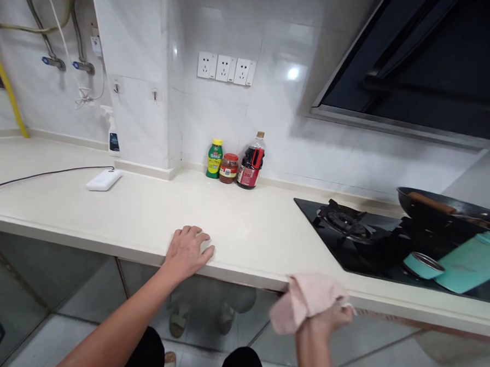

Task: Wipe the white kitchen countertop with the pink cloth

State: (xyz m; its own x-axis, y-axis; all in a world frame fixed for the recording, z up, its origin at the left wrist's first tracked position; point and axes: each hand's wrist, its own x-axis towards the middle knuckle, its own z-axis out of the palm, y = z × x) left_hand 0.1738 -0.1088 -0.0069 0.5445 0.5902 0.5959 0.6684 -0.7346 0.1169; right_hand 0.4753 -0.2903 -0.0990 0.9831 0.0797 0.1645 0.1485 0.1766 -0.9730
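My left hand (187, 249) rests palm down near the front edge of the cream countertop (148, 221), its fingers spread and nothing in it. A pink cloth (312, 297) is gripped in my right hand (332, 317), at the counter's front edge to the left of the stove. The cloth drapes over the hand, and its left end hangs past the edge. Part of the right hand's fingers is hidden by the cloth, and the hand is slightly blurred.
Against the back wall stand a green bottle (214, 159), a red-lidded jar (228, 169) and a dark sauce bottle (251, 162). A gas stove (345, 222) with a wok (426, 201) and a turquoise container (475, 262) lies right. A white device (104, 180) and spray bottle (112, 135) are left.
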